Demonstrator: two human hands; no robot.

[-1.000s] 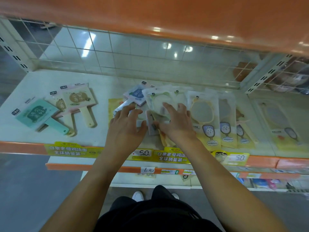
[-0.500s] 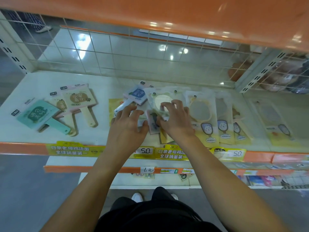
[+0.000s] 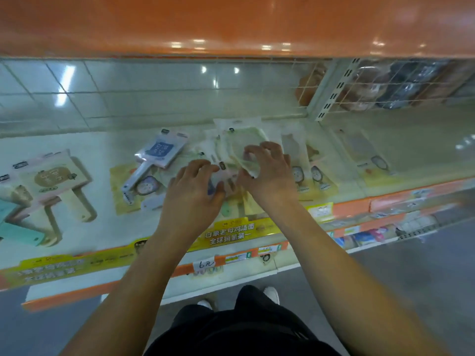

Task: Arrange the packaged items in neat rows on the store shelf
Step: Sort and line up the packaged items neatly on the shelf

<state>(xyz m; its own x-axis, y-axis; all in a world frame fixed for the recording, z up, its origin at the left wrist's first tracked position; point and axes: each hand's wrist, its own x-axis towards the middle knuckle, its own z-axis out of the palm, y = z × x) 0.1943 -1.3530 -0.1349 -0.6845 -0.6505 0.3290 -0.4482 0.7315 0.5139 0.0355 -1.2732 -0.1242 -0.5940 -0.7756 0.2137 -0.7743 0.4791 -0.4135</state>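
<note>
On the white shelf (image 3: pixel 84 150) lies a loose pile of clear packets with hand mirrors (image 3: pixel 239 140) at the middle. My right hand (image 3: pixel 267 173) curls its fingers around the pale green mirror packet on top of the pile. My left hand (image 3: pixel 192 191) rests palm down on the packets just left of it, thumb touching the right hand. A blue mirror packet (image 3: pixel 160 152) lies askew to the left on a yellow packet (image 3: pixel 123 183). More yellow mirror packets (image 3: pixel 311 176) lie in a row to the right.
Pink, cream and teal paddle-shaped packets (image 3: pixel 51 181) lie at the left end. A single packet (image 3: pixel 367 158) lies beyond an upright post (image 3: pixel 331 91) at right. An orange shelf (image 3: pixel 231 21) hangs overhead. Yellow price labels (image 3: pixel 231 232) line the front edge.
The view has shifted left and tilted. My right hand has closed its fingers on the top green packet and drawn it up. My left hand has slid right, onto the pile.
</note>
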